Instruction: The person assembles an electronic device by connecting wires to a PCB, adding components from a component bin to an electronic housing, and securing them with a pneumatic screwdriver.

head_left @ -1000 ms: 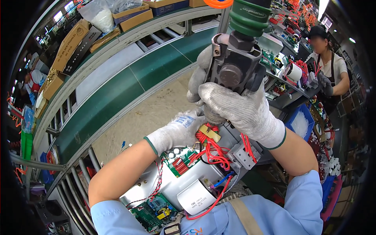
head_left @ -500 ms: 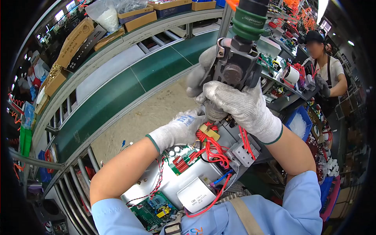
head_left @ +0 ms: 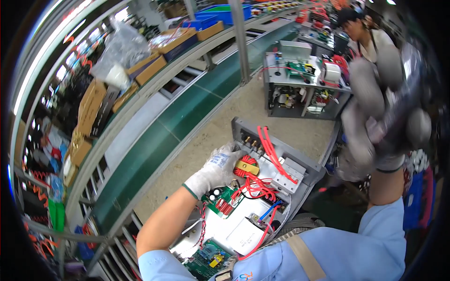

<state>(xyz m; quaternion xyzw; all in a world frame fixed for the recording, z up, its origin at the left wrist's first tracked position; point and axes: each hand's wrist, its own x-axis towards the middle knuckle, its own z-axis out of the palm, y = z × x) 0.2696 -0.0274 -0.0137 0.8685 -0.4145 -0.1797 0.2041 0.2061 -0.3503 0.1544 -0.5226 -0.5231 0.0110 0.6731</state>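
My left hand (head_left: 218, 169), in a grey-white glove, grips the left side of a red-wound ring coil (head_left: 252, 161). A brass-coloured plate (head_left: 246, 166) lies across the coil. Red wires (head_left: 258, 188) run from the coil over a green circuit board (head_left: 224, 202) in an open metal chassis (head_left: 291, 136). My right hand (head_left: 370, 112), gloved and smeared by motion, is raised at the right, away from the chassis. Its fingers curl round a dark power driver (head_left: 407, 89), which is badly blurred. A white cylindrical capacitor (head_left: 244, 236) sits in the chassis near my body.
A second open unit (head_left: 300, 86) with boards stands farther back on the bench. A green conveyor (head_left: 154, 136) runs along the left, with cardboard boxes (head_left: 91, 110) beyond it. Metal rollers (head_left: 126, 250) are at the lower left. A person (head_left: 375, 35) works at the upper right.
My right hand has swung right with the driver, away from above the coil. My left hand stays at the coil. The view has shifted, uncovering the chassis's far panel and the second unit.
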